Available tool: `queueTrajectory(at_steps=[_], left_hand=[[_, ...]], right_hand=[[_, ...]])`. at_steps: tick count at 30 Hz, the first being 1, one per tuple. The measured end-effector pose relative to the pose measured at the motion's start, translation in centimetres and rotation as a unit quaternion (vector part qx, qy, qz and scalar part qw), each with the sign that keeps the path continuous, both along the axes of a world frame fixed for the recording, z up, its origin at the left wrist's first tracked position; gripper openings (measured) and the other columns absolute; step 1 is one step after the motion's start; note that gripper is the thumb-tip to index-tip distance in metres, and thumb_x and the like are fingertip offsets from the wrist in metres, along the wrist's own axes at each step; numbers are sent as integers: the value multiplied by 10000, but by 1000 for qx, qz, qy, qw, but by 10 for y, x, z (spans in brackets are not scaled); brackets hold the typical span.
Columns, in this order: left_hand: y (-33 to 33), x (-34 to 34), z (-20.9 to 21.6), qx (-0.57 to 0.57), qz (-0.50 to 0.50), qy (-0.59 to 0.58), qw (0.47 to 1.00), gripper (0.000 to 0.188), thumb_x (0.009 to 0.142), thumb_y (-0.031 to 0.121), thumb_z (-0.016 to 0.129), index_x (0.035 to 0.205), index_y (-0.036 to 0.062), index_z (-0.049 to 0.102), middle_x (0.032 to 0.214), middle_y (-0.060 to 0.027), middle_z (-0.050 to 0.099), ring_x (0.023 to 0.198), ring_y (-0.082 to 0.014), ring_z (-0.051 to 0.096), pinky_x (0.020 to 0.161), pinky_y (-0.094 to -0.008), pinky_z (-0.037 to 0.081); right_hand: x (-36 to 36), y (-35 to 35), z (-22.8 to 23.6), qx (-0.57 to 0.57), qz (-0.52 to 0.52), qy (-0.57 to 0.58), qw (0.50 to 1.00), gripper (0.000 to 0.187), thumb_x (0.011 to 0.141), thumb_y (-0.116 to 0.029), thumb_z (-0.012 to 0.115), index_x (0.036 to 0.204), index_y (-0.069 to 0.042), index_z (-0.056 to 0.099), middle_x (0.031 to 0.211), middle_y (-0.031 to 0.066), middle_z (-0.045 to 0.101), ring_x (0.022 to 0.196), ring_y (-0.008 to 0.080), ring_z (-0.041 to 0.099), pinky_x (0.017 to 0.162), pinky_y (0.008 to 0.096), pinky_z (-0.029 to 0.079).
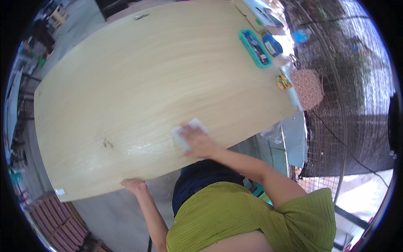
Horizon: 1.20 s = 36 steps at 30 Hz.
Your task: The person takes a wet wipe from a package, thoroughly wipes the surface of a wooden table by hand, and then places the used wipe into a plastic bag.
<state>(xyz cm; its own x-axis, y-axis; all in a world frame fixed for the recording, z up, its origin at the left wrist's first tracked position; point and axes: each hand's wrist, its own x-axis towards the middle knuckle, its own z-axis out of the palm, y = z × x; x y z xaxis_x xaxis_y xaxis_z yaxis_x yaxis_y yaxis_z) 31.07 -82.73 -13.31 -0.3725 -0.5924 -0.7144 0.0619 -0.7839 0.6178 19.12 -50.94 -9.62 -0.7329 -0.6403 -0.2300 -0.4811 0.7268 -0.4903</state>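
Observation:
A large pale wooden table (147,75) with a glossy top stretches out in front of me. My right hand (196,140) presses a white cloth (195,124) down on the tabletop near its front edge, fingers spread over it. The hand and cloth are slightly blurred, so the cloth's exact kind is hard to make out. My left hand (134,184) is closed on the table's front edge, further left; some of its fingers are hidden. Left of the cloth, a small dark mark (108,143) shows on the surface, beside a shiny patch.
At the right end are a teal tray (256,48) of small items, a blue container (272,44) and a small yellow packet (283,82). A pink woven item (307,89) sits just beyond. A striped seat (56,222) stands at lower left. A small dark object (142,17) lies near the far edge.

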Motion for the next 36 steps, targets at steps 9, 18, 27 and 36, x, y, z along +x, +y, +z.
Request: queueTrajectory(at_steps=[9, 18, 27, 36], left_hand=[[15, -31, -3, -54, 73, -161, 983, 730, 949, 585, 297, 1455, 66, 378, 1498, -125, 384, 1348, -342, 385, 1134, -489, 285], [51, -63, 21, -142, 139, -338, 920, 854, 910, 656, 377, 1349, -71, 460, 1344, -200, 537, 1166, -396, 541, 1032, -518, 417], [65, -71, 20, -149, 150, -356, 910, 916, 903, 685, 372, 1347, -114, 426, 1373, -228, 488, 1193, -406, 497, 1029, -525, 398], [94, -72, 24, -455, -103, -630, 621, 858, 928, 576, 479, 1426, -92, 272, 1472, -288, 292, 1347, -401, 330, 1122, -510, 271]], right_hand=[[-115, 183, -19, 104, -159, 170, 967, 936, 865, -582, 556, 1518, -30, 176, 1580, 178, 184, 1466, 356, 151, 1184, 492, 141], [-359, 219, -27, 71, -228, 216, 947, 905, 894, -593, 508, 1504, 4, 205, 1583, 186, 164, 1465, 371, 137, 1187, 486, 140], [-165, 271, -23, 59, -142, 121, 981, 928, 865, -581, 553, 1490, 24, 231, 1555, 225, 217, 1454, 380, 177, 1192, 496, 115], [-47, 438, -21, 130, -315, 99, 935, 991, 814, -513, 651, 1507, 1, 163, 1571, 227, 156, 1457, 402, 147, 1177, 516, 157]])
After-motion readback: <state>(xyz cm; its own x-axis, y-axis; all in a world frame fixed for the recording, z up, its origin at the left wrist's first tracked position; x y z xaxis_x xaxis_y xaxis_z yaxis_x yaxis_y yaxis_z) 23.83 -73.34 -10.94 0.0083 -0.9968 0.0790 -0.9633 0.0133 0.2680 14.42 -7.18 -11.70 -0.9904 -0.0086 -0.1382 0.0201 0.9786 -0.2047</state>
